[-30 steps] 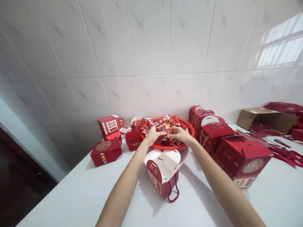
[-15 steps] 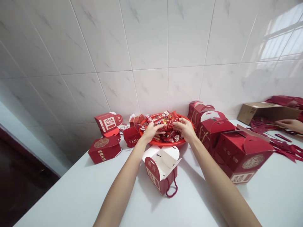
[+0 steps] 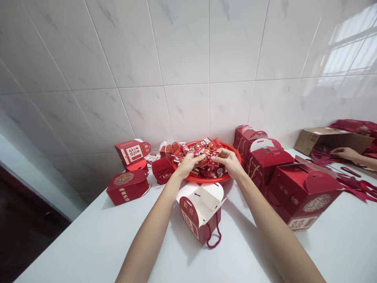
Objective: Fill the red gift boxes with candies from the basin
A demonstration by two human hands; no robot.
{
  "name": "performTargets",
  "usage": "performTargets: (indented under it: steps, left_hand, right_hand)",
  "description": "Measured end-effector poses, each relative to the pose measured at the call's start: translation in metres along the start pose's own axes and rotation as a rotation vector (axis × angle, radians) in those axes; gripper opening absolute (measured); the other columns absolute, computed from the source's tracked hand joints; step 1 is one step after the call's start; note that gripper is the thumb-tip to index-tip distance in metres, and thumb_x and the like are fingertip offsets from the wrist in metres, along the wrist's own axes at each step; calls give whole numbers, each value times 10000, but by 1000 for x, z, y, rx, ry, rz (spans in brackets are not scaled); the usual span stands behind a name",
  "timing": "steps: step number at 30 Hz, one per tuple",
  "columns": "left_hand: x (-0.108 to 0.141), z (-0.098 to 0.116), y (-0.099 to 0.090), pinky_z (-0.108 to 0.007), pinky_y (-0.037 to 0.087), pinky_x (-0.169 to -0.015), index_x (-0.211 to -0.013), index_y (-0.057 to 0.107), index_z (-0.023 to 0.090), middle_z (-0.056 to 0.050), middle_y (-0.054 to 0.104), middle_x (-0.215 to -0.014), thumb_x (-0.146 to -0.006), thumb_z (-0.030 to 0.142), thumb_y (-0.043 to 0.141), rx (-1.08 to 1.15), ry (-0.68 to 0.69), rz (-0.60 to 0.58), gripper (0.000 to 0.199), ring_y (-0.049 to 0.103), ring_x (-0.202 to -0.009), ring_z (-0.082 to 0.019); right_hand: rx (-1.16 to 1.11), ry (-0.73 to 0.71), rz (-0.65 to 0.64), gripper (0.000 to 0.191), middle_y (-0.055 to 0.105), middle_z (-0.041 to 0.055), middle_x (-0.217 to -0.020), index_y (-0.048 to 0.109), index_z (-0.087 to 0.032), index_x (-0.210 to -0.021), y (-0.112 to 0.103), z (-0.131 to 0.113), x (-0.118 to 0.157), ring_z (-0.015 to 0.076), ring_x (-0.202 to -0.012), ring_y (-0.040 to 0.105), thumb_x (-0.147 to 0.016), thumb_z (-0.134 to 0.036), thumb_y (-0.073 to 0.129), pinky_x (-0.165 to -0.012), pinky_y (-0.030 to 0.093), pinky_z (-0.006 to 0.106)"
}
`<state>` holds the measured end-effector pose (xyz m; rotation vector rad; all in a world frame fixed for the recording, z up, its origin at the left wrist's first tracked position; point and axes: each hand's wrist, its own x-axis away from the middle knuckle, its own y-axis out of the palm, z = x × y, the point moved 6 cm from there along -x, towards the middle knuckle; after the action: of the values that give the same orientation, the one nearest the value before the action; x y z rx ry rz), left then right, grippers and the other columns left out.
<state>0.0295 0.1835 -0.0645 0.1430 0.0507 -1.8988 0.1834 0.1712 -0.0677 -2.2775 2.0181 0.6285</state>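
Both my hands are over a red basin [image 3: 188, 180] heaped with red-wrapped sweets [image 3: 219, 171]. My left hand [image 3: 187, 165] is closed on a red candy packet [image 3: 201, 152] at the left of the heap. On the right, my right hand [image 3: 230, 162] pinches a red packet with pale dots [image 3: 214, 158]. The two packets sit close together and partly overlap, so their edges are hard to tell apart. Below my hands, between my forearms, a red gift box [image 3: 200, 220] stands with its white-lined flaps open and a dark red cord handle hanging down.
Closed red boxes [image 3: 128, 188] sit at the left, some stacked. Several more red boxes [image 3: 306, 188] line the right. Farther right, another person's hand [image 3: 345, 153] reaches by an open cardboard carton [image 3: 309, 138] and dark red ribbons [image 3: 357, 182]. A tiled wall [image 3: 185, 106] rises behind the table.
A long red packet held between my hands has been turned or lowered, and my fingers have shifted on the packets. The other person's hand has moved left toward the carton.
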Motion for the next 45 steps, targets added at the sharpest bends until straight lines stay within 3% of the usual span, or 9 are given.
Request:
performTargets:
  steps: [5, 13, 16, 20, 24, 29, 33, 40, 45]
  left_hand:
    - [-1, -1, -2, -322, 531, -732, -820, 694, 156, -13, 729, -729, -628, 404, 868, -44, 28, -17, 359, 677, -746, -200]
    - [6, 6, 10, -401, 517, -913, -1075, 714, 154, -81, 766, -1023, -622, 372, 880, -122, 103, -186, 529, 691, -988, -270]
    - [7, 8, 9, -427, 511, -938, -1051, 719, 146, -91, 765, -1034, -608, 387, 883, -128, 116, -151, 530, 690, -992, -281]
    - [8, 8, 4, -427, 528, -891, -981, 725, 132, -96, 770, -974, -599, 411, 878, -131, 126, -94, 497, 694, -958, -296]
    - [8, 10, 6, -395, 540, -850, -950, 728, 141, -89, 772, -938, -617, 400, 874, -116, 140, -121, 447, 698, -937, -285]
    - [6, 6, 7, -389, 544, -855, -994, 723, 144, -80, 774, -941, -607, 362, 897, -115, 99, -155, 477, 705, -910, -262]
    - [7, 8, 3, -419, 547, -887, -968, 724, 130, -98, 772, -980, -565, 343, 920, -87, 146, -100, 497, 705, -938, -277]
    - [10, 13, 1, -414, 548, -895, -896, 745, 148, -78, 780, -920, -627, 356, 886, -130, 238, -75, 368, 714, -884, -263]
    - [9, 11, -2, -399, 557, -851, -948, 750, 148, -85, 782, -940, -622, 342, 890, -135, 255, -70, 404, 720, -865, -266]
  right_hand:
    - [79, -13, -1, 449, 689, -16, -680, 573, -213, -638, 0, 2, -2, 181, -686, 648, -529, -494, 907, -670, 519, 309]
    - [163, -33, -7, 448, 601, -35, -576, 576, -208, -586, 2, 0, 0, 140, -596, 553, -591, -550, 866, -585, 446, 269]
    - [167, -36, -13, 451, 618, -26, -602, 631, -205, -624, 1, -1, 0, 134, -586, 540, -647, -622, 798, -580, 443, 269]
    - [169, -54, -11, 445, 673, -11, -681, 689, -205, -701, -1, -1, 0, 143, -626, 576, -599, -614, 831, -618, 463, 276]
    - [196, -77, -11, 450, 636, -7, -613, 635, -192, -617, -1, 0, 0, 130, -569, 533, -632, -601, 823, -557, 424, 266]
    - [216, -100, -37, 435, 654, -2, -675, 693, -180, -717, 5, -1, 0, 138, -620, 542, -642, -589, 821, -598, 414, 267]
    - [207, -96, -70, 426, 637, -10, -678, 699, -185, -732, 8, -2, -1, 135, -633, 531, -694, -602, 775, -613, 404, 268]
    - [171, -42, -132, 376, 660, -8, -711, 685, -193, -747, 8, 1, 0, 151, -673, 577, -634, -512, 848, -663, 443, 288]
    - [160, -13, -156, 350, 678, -2, -743, 692, -190, -759, 9, 1, 2, 155, -701, 598, -632, -465, 866, -689, 460, 296]
